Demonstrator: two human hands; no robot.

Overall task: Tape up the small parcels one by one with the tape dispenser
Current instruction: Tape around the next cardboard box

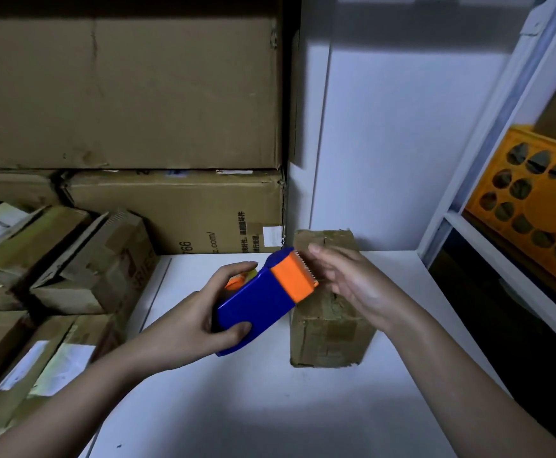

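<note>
Left hand (190, 320) grips the tape dispenser (263, 297): fingers curled over the far edge, thumb clamped on the near edge of the blue body. Dispenser is held in the air, tilted, orange cutter head with its serrated blade pointing up and right, over the left edge of the small parcel (331, 305).

Right hand (352, 280) is at the blade end, palm facing left, fingers loosely extended and slightly curved, tips just beside the serrated teeth. Not wrapped round anything; can't tell if there's tape between the fingertips, too small and dim to see.

Small parcel is a worn brown cardboard box standing on the white surface (270, 408), roughly centre, just in front of the white back wall. Right hand partly covers its top. Old tape and scuffs show on its front face.

Left of the surface: a pile of other parcels (71, 269), some tilted, several with white labels. Behind them, big stacked cartons (131, 94), the lower one with printed text on its side.

Right side: white shelf frame (488, 153) with a yellow plastic crate (534, 206) on the upper level, round cut-outs in its wall.

Lighting is dim, bluish.
</note>
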